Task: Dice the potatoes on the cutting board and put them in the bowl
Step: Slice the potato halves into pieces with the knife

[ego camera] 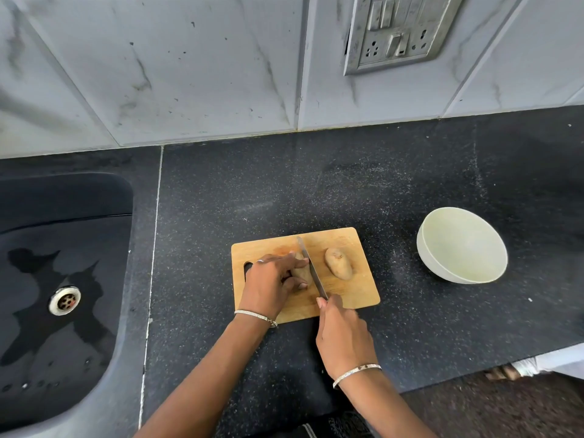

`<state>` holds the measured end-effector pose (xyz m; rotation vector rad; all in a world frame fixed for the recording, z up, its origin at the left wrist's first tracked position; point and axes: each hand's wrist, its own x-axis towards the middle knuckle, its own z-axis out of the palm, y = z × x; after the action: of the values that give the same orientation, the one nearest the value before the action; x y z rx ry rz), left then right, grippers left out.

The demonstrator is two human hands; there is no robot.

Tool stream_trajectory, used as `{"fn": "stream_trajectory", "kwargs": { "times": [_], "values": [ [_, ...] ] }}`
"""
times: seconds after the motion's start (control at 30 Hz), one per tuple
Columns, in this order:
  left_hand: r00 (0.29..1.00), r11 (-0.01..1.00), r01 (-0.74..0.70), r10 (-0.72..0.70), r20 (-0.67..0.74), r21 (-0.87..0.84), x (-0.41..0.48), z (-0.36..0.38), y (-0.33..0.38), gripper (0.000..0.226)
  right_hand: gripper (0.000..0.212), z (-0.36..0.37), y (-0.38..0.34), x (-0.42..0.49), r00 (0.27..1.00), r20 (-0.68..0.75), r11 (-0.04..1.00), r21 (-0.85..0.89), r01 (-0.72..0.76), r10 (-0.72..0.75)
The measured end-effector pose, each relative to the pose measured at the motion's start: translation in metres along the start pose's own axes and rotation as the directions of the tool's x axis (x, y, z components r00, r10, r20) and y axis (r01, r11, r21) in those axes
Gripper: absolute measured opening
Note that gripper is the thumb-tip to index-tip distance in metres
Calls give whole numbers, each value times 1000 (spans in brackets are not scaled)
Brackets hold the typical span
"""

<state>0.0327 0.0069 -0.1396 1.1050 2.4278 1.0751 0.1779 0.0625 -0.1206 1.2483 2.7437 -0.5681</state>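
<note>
Pinning one potato [301, 273] on the left half of the cutting board [344, 295], curled the left hand [271, 284] over it. Clamped the right hand [343, 336] round the knife [311, 268] handle at the board's near edge, blade beside the fingertips. Left a second potato [338, 263] whole, right of the blade. Found the bowl [425, 257] well right on open countertop [379, 191], sink [79, 197] far left.

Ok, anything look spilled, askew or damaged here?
Nothing spilled on the black speckled counter; the pale round bowl stands upright and empty. Only the grey metal wall socket plate looks odd: a dark gap along its left edge, as if lifting off the tile.
</note>
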Motion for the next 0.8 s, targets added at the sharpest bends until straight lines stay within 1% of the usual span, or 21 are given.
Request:
{"fn": "stream_trajectory", "kwargs": {
  "times": [0.13, 0.27, 0.5, 0.8],
  "values": [
    [1000, 1000, 9, -9, -2, -19, -1, -1, 0, 36, 39, 4, -4, 1, 999, 2, 997, -65, -33, 33],
    [1000, 1000, 6, -6, -5, -11, -3, -1, 3, 35, 37, 8, -7, 5, 998, 2, 996, -67, -58, 58],
    [1000, 999, 23, -24, 9, 30, -2, 2, 3, 31, 37, 5, -5, 6, 999, 11, 998, -46, -39, 39],
    [998, 995, 54, -56, 26, 79, 0, 1, 7, 32, 41, 7, 5, -18, 997, 38, 996, -61, -59, 62]
  ]
}}
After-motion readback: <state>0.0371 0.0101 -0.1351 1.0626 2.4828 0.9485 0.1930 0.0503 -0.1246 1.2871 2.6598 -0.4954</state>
